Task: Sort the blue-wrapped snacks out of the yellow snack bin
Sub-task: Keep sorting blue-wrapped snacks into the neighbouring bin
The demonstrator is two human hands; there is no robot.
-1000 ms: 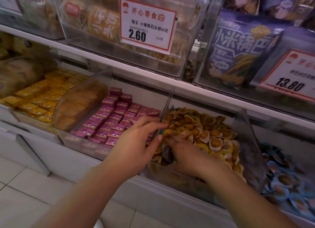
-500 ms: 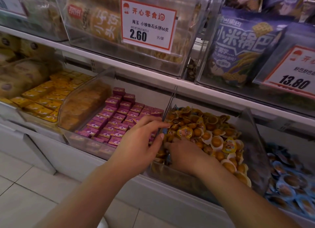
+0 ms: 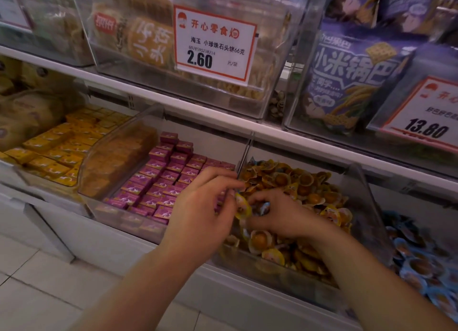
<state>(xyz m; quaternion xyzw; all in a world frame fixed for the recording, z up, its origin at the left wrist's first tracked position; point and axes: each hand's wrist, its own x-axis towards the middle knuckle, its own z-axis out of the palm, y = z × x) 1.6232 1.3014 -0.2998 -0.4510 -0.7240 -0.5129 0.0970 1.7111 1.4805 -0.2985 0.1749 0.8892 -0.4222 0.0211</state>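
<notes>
The clear yellow snack bin [image 3: 285,278] on the lower shelf is heaped with round yellow-wrapped snacks [image 3: 307,197]. My right hand [image 3: 282,216] reaches into its front left corner, fingers curled round a blue-wrapped snack [image 3: 264,207] that shows between them. My left hand [image 3: 200,214] hovers at the bin's left divider with its fingers fairly straight. Its thumb tip touches a yellow-wrapped snack [image 3: 242,206] standing on edge. A few more blue wrappers peek out at the back left of the pile [image 3: 252,161].
To the right stands a bin of blue-wrapped snacks [image 3: 418,264]. Left of the yellow bin are bins of purple boxes [image 3: 163,179] and yellow boxes [image 3: 57,147]. The upper shelf holds clear bins with price tags [image 3: 214,42] and purple bags [image 3: 352,78]. Tiled floor lies below.
Both hands stayed at the bin's front left corner. My right hand has lifted a little, and a blue wrapper now shows in its fingers; a yellow snack has tipped up by my left thumb.
</notes>
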